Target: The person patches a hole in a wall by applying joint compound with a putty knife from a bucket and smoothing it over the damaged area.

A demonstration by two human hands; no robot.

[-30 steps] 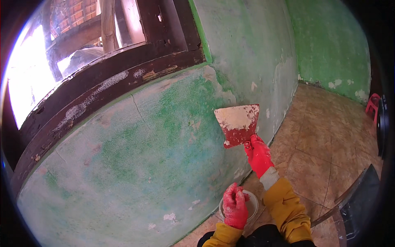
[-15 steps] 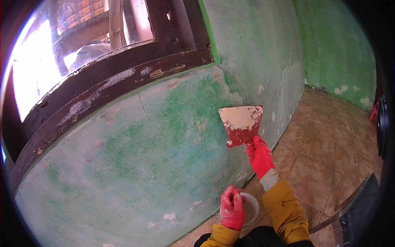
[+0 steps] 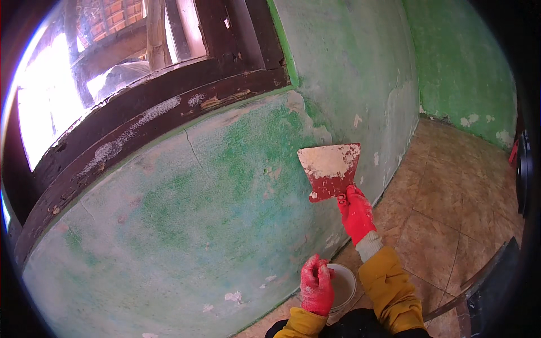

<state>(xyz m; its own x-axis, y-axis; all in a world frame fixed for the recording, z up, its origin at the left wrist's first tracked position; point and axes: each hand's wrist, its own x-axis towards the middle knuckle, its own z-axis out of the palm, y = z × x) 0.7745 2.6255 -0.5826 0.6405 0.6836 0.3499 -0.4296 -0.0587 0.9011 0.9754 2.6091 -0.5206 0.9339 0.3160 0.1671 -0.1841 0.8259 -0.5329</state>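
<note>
Held up in front of the wall, a wide red putty scraper (image 3: 331,169) has its upper part coated in cream-coloured putty. My right hand (image 3: 358,217), in a red glove, grips its lower corner. Lower down, my left hand (image 3: 316,284), in a putty-smeared red glove, has its fingers curled together; whatever they may hold is hidden. Just beside and partly behind that hand stands a round white-rimmed bucket (image 3: 354,284). The green wall (image 3: 214,197) is faded, with bare patches and a thin crack below the window.
A dark brown window frame (image 3: 169,90) with scraped paint sits at the upper left. Brown tiles cover the floor (image 3: 434,225) to the right. A dark chair-like object (image 3: 496,276) stands at the lower right, and a black round object (image 3: 524,174) at the right edge.
Both hands and the scraper have barely moved. The scraper's left upper corner is very slightly further left, and the whole view has shifted a little.
</note>
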